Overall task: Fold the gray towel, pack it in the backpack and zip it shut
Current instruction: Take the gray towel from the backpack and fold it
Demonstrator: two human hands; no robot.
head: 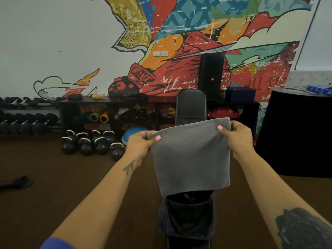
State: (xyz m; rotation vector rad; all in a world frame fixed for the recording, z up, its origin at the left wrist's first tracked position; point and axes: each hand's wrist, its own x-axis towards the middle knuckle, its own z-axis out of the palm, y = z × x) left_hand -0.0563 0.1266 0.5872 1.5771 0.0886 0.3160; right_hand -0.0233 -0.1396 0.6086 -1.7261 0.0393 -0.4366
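The gray towel (191,157) hangs flat in the air in front of me, a smooth rectangle held up by its two top corners. My left hand (142,142) pinches the top left corner and my right hand (239,134) pinches the top right corner. Directly below the towel's bottom edge sits the dark backpack (188,216) on a black bench, its main compartment gaping open toward me. The upper part of the backpack is hidden behind the towel.
The black padded bench (191,105) runs away from me, its backrest raised behind the towel. Several kettlebells (93,142) and a blue balance dome (134,133) lie on the brown floor at left. A dumbbell rack (23,121), a low shelf and a black speaker (211,76) line the mural wall. A black draped table (294,133) stands at right.
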